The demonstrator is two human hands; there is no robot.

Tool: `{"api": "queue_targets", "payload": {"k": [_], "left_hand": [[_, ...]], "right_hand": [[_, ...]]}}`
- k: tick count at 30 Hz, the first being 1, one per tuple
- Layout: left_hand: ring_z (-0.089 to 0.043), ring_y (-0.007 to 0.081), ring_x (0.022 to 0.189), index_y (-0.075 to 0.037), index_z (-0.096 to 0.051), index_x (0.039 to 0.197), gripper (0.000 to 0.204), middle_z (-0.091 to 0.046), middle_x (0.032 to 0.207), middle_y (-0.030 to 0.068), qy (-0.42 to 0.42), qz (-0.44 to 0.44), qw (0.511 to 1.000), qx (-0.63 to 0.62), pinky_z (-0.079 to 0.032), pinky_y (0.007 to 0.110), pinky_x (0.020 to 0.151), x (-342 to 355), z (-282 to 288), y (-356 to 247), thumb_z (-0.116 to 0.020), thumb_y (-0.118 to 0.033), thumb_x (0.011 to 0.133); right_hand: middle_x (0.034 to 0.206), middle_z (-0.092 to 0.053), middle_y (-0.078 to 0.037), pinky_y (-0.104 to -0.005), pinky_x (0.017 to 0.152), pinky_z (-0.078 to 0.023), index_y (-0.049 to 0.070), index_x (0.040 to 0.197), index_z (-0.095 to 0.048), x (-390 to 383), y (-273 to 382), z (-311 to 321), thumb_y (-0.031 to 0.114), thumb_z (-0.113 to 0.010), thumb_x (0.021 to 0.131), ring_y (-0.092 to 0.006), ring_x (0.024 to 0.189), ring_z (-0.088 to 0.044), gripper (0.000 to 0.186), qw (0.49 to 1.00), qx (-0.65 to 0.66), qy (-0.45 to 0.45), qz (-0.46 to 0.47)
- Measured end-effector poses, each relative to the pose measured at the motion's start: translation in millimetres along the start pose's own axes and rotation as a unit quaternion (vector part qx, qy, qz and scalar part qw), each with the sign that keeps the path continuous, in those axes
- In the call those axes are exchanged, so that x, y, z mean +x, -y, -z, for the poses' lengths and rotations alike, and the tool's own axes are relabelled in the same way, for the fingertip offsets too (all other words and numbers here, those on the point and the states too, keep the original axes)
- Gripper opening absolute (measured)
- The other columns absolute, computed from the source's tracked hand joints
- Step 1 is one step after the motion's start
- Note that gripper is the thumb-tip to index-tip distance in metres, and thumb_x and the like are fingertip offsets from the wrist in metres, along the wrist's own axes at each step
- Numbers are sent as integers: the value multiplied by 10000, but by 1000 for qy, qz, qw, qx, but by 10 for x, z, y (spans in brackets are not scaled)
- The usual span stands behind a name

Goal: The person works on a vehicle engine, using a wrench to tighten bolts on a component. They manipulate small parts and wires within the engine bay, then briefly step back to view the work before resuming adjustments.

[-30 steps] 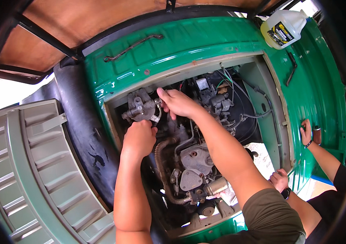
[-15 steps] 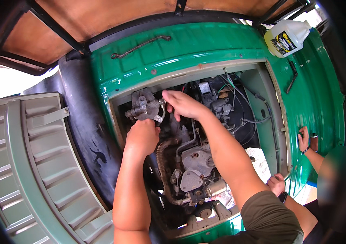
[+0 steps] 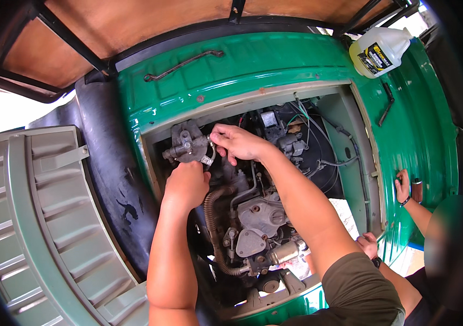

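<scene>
Inside the engine bay a grey metal filter head (image 3: 187, 142) is fixed near the far left corner. A short curved fuel pipe (image 3: 213, 149) comes off its right end. There the thumb and forefinger of my right hand (image 3: 238, 143) pinch the pipe fitting, with the other fingers loosely curled below. My left hand (image 3: 187, 182) is closed in a fist just under the filter head. What it grips is hidden by the hand. Below and right of it lie a ribbed hose (image 3: 210, 214) and the grey engine casing (image 3: 263, 213).
A double-ended ring spanner (image 3: 182, 66) and a dark tool (image 3: 387, 104) rest on the green bodywork (image 3: 275, 57). Beside them stands a jug of yellowish liquid (image 3: 375, 51). Another person's hands (image 3: 402, 185) rest at the right. A ribbed grey-green panel (image 3: 68, 217) lies left.
The whole view has shifted slightly. My right hand's fingers have changed their hold slightly at the pipe fitting. My left hand keeps its place under the filter head.
</scene>
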State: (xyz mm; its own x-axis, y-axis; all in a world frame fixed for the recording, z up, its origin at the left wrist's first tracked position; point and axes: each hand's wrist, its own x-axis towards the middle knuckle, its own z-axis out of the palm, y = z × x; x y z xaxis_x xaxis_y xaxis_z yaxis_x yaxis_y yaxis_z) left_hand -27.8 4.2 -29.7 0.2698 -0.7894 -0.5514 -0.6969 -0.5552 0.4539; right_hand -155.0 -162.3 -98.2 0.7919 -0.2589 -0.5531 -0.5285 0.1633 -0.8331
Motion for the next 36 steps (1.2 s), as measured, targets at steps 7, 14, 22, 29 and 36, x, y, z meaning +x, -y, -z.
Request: {"api": "queue_targets", "payload": {"k": [7, 14, 22, 29, 36], "left_hand": [[-690, 472, 943, 35, -739, 980, 260, -711, 944, 289, -6, -10, 1000, 0, -550, 533, 867, 24, -38, 58, -706, -214, 915], [-685, 472, 864, 59, -734, 863, 234, -678, 834, 303, -14, -43, 998, -45, -538, 526, 775, -26, 78, -17, -770, -171, 847], [-722, 437, 886, 14, -735, 888, 395, -737, 905, 248, -46, 95, 993, 52, -567, 529, 779, -76, 106, -15, -867, -349, 805], [-742, 389, 965, 7, -744, 997, 445, -758, 1002, 217, -7, 86, 993, 80, -603, 481, 835, -39, 162, -4, -824, -406, 852], [-713, 421, 951, -7, -740, 946, 278, -741, 939, 225, 2, -28, 998, 64, -570, 507, 850, -39, 46, 44, -786, -271, 871]], "right_hand": [[723, -512, -2, -256, 447, -397, 88, 1087, -562, -4, 0, 53, 424, -476, 1112, -90, 491, -468, 348, 999, 39, 15, -7], [780, -704, -116, -414, 681, -555, 54, 1025, -660, -664, 127, 40, 296, -601, 1037, -250, 713, -701, 249, 927, -281, -216, 123], [793, -697, -198, -472, 715, -547, 8, 775, -667, -2226, -127, 1806, 321, -741, 919, -359, 746, -687, 352, 598, -317, -727, 114], [1310, -653, -268, -489, 1049, -499, 54, 1377, -463, -2786, -793, 3523, 378, -701, 891, -427, 1247, -621, 631, 570, -302, -709, -284], [1315, -676, -224, -460, 1050, -498, 49, 1373, -583, -2932, -951, 3669, 397, -719, 848, -382, 1241, -639, 644, 565, -295, -724, -264]]}}
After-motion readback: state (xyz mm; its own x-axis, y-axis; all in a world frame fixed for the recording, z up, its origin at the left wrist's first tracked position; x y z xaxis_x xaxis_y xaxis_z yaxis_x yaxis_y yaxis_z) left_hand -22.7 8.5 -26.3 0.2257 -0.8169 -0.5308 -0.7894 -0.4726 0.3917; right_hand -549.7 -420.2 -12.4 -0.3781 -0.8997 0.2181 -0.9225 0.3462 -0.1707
